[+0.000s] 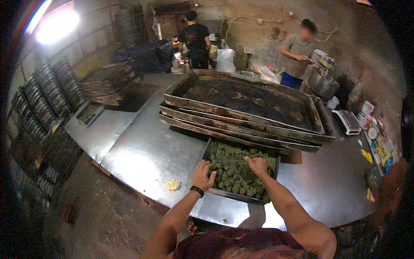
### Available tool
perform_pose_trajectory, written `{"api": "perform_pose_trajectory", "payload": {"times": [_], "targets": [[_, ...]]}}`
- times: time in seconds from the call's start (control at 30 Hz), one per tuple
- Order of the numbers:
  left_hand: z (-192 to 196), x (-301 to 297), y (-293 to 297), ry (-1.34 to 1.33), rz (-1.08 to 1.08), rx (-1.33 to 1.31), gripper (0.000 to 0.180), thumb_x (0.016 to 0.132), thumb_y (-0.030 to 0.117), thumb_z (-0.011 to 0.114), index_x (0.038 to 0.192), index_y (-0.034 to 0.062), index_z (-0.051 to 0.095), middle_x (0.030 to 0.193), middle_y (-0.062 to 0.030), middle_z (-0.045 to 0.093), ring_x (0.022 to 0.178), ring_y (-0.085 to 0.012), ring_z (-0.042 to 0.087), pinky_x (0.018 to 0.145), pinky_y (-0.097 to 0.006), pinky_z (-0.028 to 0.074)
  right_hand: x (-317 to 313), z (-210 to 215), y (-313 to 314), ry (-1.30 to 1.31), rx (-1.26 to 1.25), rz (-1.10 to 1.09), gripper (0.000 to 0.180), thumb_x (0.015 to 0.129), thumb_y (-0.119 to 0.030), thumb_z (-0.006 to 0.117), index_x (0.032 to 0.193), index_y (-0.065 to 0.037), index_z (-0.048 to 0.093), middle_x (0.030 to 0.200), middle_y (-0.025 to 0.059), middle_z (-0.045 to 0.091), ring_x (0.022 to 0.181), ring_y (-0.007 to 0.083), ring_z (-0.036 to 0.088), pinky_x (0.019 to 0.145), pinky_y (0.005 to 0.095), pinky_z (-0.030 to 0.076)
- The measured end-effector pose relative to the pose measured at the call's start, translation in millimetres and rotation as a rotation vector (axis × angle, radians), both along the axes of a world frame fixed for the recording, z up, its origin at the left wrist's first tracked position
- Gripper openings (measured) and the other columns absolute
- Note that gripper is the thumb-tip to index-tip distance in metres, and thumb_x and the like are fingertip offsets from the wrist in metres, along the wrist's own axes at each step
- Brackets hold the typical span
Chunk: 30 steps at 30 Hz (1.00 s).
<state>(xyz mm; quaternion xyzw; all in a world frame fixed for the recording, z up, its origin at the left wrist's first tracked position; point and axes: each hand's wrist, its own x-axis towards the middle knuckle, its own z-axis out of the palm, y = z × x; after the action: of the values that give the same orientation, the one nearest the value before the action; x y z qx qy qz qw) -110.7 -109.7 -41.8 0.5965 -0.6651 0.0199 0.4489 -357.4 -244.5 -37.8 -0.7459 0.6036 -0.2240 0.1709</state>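
While your left hand (202, 175) spreads at the tray (235, 197)'s left rim, work your curled right hand (258, 167) (contents: cannot tell) gently at the loose green mix (232, 152), sparing the balls (231, 180) tray-near-side.

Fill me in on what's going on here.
Someone is working at a tray of greenish lumps and loose mix on a metal table. The left hand is at the tray's left edge, beside the lumps; the right hand is over the loose mix, and what it holds, if anything, is hidden. Big stacked pans stand just beyond.
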Motion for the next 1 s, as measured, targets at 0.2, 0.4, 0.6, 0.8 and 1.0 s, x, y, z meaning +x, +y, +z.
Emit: {"api": "perform_pose_trajectory", "payload": {"times": [0.2,0.4,0.6,0.8,1.0], "targets": [[12.0,-13.6,6.0,-0.073,0.098,0.116,0.033,0.077,0.021,0.058,0.101,-0.0008,0.052,0.112,-0.0193,0.049,0.108,-0.0377,0.044,0.092,-0.043,0.037,-24.8,-4.5,-29.5,-0.041,-0.017,0.554,0.032,0.071,-0.028,0.068,0.090,-0.004,0.059,0.088,0.0150,0.062,0.078,0.0313,0.059,0.069,0.0432,0.046],[16.9,-16.8,6.2,-0.048,0.147,0.186,0.038,0.077,0.026,0.059,0.102,-0.0009,0.052,0.115,-0.0206,0.048,0.108,-0.0365,0.045,0.091,-0.042,0.038,-26.6,21.4,-41.2,0.290,0.101,0.624,0.023,0.076,-0.024,0.062,0.090,-0.006,0.063,0.090,0.0141,0.064,0.076,0.0314,0.062,0.070,0.0445,0.049],[12.2,-21.5,2.3,-0.056,0.120,0.152,0.039,0.077,0.028,0.059,0.103,-0.0012,0.052,0.115,-0.0198,0.048,0.109,-0.0369,0.043,0.093,-0.042,0.037,-39.9,14.6,-50.5,-0.331,0.454,0.322,0.034,0.085,-0.035,0.055,0.079,-0.002,0.062,0.067,0.0112,0.061,0.061,0.0192,0.060,0.056,0.0361,0.048],[6.2,-11.4,1.4,-0.053,0.111,0.142,0.038,0.077,0.028,0.058,0.103,0.0003,0.053,0.115,-0.0185,0.049,0.108,-0.0354,0.044,0.093,-0.042,0.037,-35.1,-6.9,-38.0,-0.514,0.576,0.084,0.033,0.087,-0.034,0.052,0.074,-0.004,0.055,0.061,0.0062,0.056,0.055,0.0157,0.054,0.047,0.0292,0.041],[2.6,2.2,7.0,-0.002,0.103,0.096,0.037,0.078,0.030,0.058,0.102,0.0017,0.055,0.113,-0.0165,0.052,0.109,-0.0342,0.046,0.093,-0.042,0.037,-10.9,42.8,-1.0,-1.023,0.730,0.074,0.028,0.087,-0.034,0.053,0.079,-0.007,0.055,0.069,0.0053,0.057,0.050,0.0148,0.047,0.044,0.0278,0.034]]}}
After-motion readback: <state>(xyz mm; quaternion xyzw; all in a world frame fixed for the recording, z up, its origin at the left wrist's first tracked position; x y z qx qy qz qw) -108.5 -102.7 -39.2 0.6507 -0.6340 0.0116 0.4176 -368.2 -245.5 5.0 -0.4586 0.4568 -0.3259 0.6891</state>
